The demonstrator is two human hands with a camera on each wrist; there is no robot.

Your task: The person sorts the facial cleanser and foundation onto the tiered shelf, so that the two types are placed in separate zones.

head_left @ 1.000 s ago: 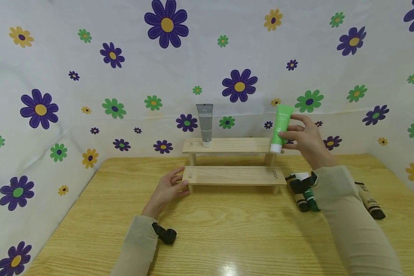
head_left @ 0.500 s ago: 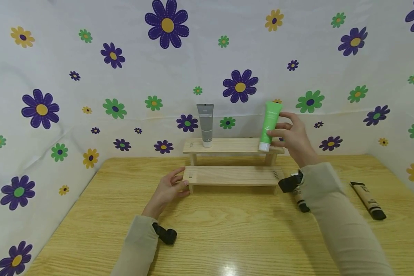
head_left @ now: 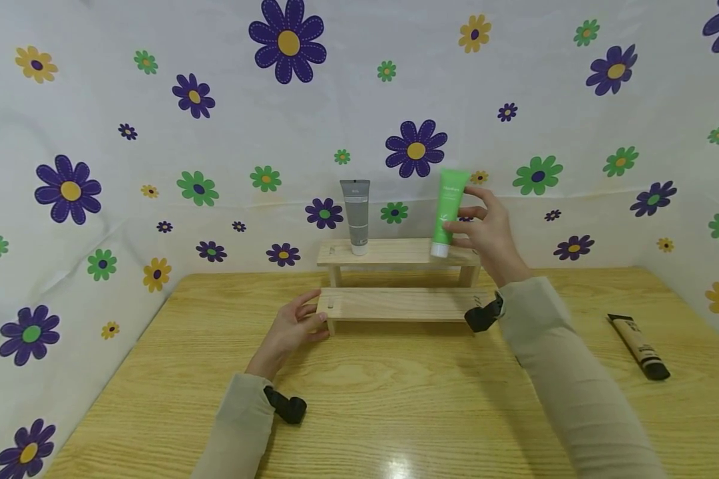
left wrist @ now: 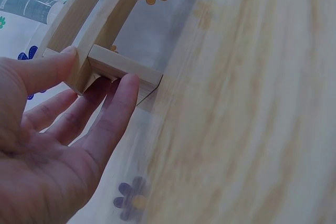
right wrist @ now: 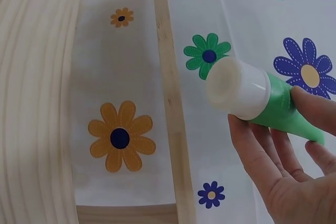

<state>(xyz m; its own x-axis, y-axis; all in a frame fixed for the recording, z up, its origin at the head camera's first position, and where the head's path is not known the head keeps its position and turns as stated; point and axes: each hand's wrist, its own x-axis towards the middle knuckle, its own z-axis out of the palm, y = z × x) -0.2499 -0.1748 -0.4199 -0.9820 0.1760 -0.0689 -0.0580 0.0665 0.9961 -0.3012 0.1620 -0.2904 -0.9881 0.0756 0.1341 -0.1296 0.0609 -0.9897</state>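
Note:
A wooden two-step stand is at the back of the table. My left hand grips the left end of its lower step; in the left wrist view, thumb and fingers pinch the wood at a corner. My right hand holds a green tube, white cap down and slightly tilted, by the upper step's right half. In the right wrist view the white cap points towards the camera; whether it touches the step cannot be told. A grey tube stands cap down on the upper step's left part.
A beige tube with a black cap lies on the table at the right. Behind the stand hangs a white cloth with flowers. My right sleeve crosses the table's right part.
My right hand has moved left with the green tube, from the upper step's right end. Its sleeve now hides the tubes lying right of the stand. The left hand has stayed in place.

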